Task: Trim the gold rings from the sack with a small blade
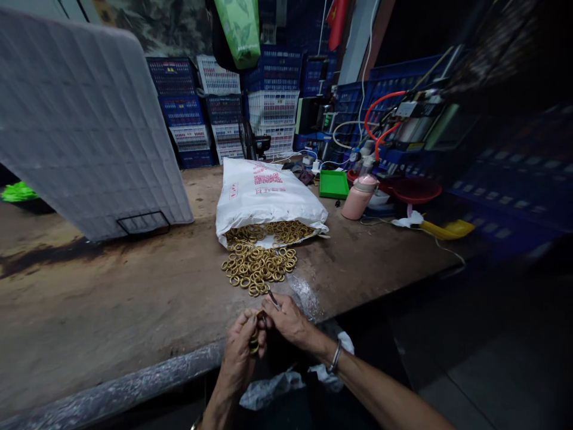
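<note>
At the table's front edge my left hand (240, 341) is closed around several brass rings (254, 343), with one pinched at the fingertips. My right hand (286, 319) meets it there, its fingers closed on a thin dark tool (273, 297) whose end sticks up past the knuckles. The tool's working end is hidden between the hands, so its kind is unclear. Just beyond lies a heap of brass rings (259, 266), spilling out of the open mouth of a white woven sack (268, 194) with red print.
A padded grey-white panel (89, 119) stands on the table (134, 298) at left. Right of the sack are a green tray (333, 184), a pink bottle (359, 197) and a red dish (416, 190). Stacked crates (273, 107) line the back. Crumpled plastic (272, 389) lies below the hands.
</note>
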### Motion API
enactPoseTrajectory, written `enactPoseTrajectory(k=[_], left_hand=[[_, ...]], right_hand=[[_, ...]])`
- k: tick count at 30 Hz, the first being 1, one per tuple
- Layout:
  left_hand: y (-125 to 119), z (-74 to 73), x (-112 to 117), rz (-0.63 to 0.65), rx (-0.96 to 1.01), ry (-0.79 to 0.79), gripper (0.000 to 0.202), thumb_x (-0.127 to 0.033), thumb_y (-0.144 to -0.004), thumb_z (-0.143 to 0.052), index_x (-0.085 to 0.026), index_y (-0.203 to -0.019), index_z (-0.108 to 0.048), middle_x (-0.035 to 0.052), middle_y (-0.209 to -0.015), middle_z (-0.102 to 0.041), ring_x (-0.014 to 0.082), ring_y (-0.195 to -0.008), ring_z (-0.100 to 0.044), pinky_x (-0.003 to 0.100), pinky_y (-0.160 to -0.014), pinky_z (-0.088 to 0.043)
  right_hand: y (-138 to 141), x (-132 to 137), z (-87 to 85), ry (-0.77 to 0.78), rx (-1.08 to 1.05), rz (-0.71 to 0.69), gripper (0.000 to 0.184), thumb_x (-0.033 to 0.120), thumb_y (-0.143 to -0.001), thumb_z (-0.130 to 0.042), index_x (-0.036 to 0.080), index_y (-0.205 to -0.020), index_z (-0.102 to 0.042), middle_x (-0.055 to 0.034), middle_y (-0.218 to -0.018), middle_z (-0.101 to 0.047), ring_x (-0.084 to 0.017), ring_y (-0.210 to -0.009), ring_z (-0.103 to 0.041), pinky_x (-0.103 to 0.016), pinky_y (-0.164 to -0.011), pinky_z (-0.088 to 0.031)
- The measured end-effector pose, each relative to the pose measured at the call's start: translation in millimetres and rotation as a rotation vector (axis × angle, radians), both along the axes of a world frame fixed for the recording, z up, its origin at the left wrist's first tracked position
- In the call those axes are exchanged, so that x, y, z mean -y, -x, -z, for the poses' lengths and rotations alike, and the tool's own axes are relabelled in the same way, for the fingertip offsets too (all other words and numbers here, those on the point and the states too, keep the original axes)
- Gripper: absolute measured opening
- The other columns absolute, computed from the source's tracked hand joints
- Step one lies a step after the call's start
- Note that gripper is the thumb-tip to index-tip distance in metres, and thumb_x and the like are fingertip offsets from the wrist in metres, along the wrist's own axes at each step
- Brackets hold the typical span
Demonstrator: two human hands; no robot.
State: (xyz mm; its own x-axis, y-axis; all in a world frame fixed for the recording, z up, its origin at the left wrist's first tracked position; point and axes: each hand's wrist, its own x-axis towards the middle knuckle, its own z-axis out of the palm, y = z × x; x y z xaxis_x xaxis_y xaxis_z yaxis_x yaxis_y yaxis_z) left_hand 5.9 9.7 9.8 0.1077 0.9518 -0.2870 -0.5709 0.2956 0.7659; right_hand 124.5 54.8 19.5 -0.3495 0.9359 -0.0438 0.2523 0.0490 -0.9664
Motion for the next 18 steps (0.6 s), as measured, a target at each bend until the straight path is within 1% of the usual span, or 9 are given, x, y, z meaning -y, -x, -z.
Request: enactPoseTrajectory(k=[2, 6, 7, 10, 11, 12, 15, 18], left_hand=[[1.1, 2.0, -0.5, -0.006, 0.036, 0.0, 0.019, -0.032, -0.073, -0.06, -0.015, -0.077, -0.052, -0.0006, -0.068, -0.054, 0.0043, -0.047, -0.042, 0.015, -0.04, -0.032], [5.7, 10.5, -0.4, -0.017, 0.112, 0.03, 0.017, -0.03, -0.074, -0.06, -0.015, -0.078, -0.053, -0.0005, -0.071, -0.052, 0.0049, -0.051, -0.044, 0.015, -0.041, -0.033], [7.6, 12.3, -0.4, -0.029, 0.125, 0.043, 0.017, -0.029, -0.073, -0.061, -0.015, -0.078, -0.054, -0.0008, -0.071, -0.051, 0.0046, -0.052, -0.044, 0.015, -0.04, -0.033], [14.4, 14.0, -1.5, -0.055, 0.151, 0.056, 0.018, -0.029, -0.071, -0.063, -0.015, -0.079, -0.055, -0.0004, -0.075, -0.052, 0.0043, -0.052, -0.044, 0.015, -0.039, -0.031], [16.7, 13.3, -2.2, -0.057, 0.155, 0.062, 0.019, -0.029, -0.071, -0.064, -0.015, -0.08, -0.055, 0.0002, -0.076, -0.052, 0.0043, -0.051, -0.044, 0.015, -0.039, -0.031], [18.9, 12.2, -2.9, -0.054, 0.161, 0.069, 0.019, -0.028, -0.071, -0.064, -0.015, -0.081, -0.056, 0.0011, -0.077, -0.053, 0.0044, -0.052, -0.044, 0.015, -0.038, -0.031], [24.2, 8.9, -4.6, -0.046, 0.196, 0.078, 0.015, -0.026, -0.072, -0.063, -0.014, -0.078, -0.057, 0.0041, -0.084, -0.057, 0.0053, -0.054, -0.046, 0.015, -0.038, -0.032], [27.7, 8.6, -5.5, -0.048, 0.259, 0.097, 0.012, -0.025, -0.071, -0.062, -0.014, -0.073, -0.057, 0.0061, -0.087, -0.06, 0.0079, -0.058, -0.05, 0.016, -0.039, -0.034]], right_hand=[[1.1, 0.3, 3.0, -0.04, 0.04, 0.002, 0.03, 0.034, -0.083, -0.038, 0.017, -0.058, -0.043, 0.004, -0.052, -0.045, -0.008, -0.05, -0.042, -0.019, -0.05, -0.033], [-4.3, -8.6, 11.6, -0.082, 0.195, -0.068, 0.029, 0.029, -0.084, -0.037, 0.017, -0.058, -0.045, 0.0036, -0.051, -0.047, -0.008, -0.05, -0.042, -0.019, -0.049, -0.03], [-7.1, -13.2, 13.8, -0.096, 0.265, -0.042, 0.028, 0.027, -0.083, -0.037, 0.017, -0.058, -0.046, 0.0032, -0.052, -0.047, -0.008, -0.05, -0.042, -0.019, -0.049, -0.029], [-15.6, -29.5, 18.7, -0.171, 0.51, 0.128, 0.02, 0.02, -0.081, -0.039, 0.017, -0.064, -0.05, 0.0009, -0.058, -0.052, -0.01, -0.056, -0.045, -0.021, -0.052, -0.028], [-17.4, -34.3, 19.6, -0.197, 0.582, 0.166, 0.017, 0.02, -0.081, -0.04, 0.017, -0.068, -0.051, -0.0002, -0.061, -0.054, -0.011, -0.058, -0.047, -0.021, -0.053, -0.027], [-18.2, -38.2, 20.1, -0.217, 0.646, 0.183, 0.015, 0.02, -0.081, -0.041, 0.017, -0.071, -0.052, -0.0013, -0.064, -0.056, -0.011, -0.06, -0.048, -0.022, -0.054, -0.027], [-14.8, -44.0, 20.1, -0.242, 0.799, 0.168, 0.012, 0.022, -0.081, -0.043, 0.018, -0.082, -0.053, -0.0042, -0.075, -0.061, -0.014, -0.066, -0.053, -0.024, -0.056, -0.027], [-7.1, -44.4, 20.2, -0.262, 0.892, 0.156, 0.014, 0.023, -0.08, -0.044, 0.018, -0.091, -0.051, -0.006, -0.086, -0.062, -0.016, -0.075, -0.055, -0.025, -0.059, -0.028]])
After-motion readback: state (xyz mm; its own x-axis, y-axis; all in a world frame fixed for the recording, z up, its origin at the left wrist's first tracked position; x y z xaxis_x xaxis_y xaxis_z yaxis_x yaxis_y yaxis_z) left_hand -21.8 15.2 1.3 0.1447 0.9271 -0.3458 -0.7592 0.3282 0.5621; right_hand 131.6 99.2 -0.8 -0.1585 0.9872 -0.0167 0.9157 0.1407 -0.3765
